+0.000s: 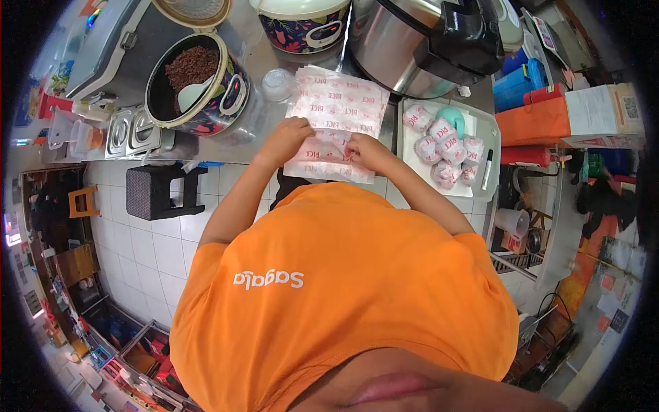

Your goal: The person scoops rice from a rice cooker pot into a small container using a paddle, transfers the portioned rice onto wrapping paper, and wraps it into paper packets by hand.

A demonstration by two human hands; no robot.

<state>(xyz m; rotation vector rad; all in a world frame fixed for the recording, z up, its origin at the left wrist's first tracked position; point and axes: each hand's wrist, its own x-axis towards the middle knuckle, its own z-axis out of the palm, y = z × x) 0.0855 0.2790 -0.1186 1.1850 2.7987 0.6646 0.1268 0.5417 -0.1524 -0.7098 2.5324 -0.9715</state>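
A stack of white wrapping paper (343, 103) printed with red "RICE" lettering lies before me, its near edge overhanging the counter. My left hand (291, 141) is closed at the left edge of the paper, fingers bent onto it. On the right side of the top sheet, my right hand (367, 151) is closed with fingertips pinching the paper, which looks slightly creased between the hands. Beyond the stack's left corner stands a small clear cup (277, 84). To the right, a tray (485, 123) holds several wrapped rice balls (451, 149), a teal ring-shaped item (453, 118) and a black marker (487, 169).
An open floral rice cooker (226, 117) with dark reddish rice (194, 67) and a pale scoop (195, 94) stands at left. A closed floral cooker (302, 31) and a large steel cooker (395, 48) stand behind. Lidded steel containers (130, 132) sit far left; a black stool (152, 192) is below.
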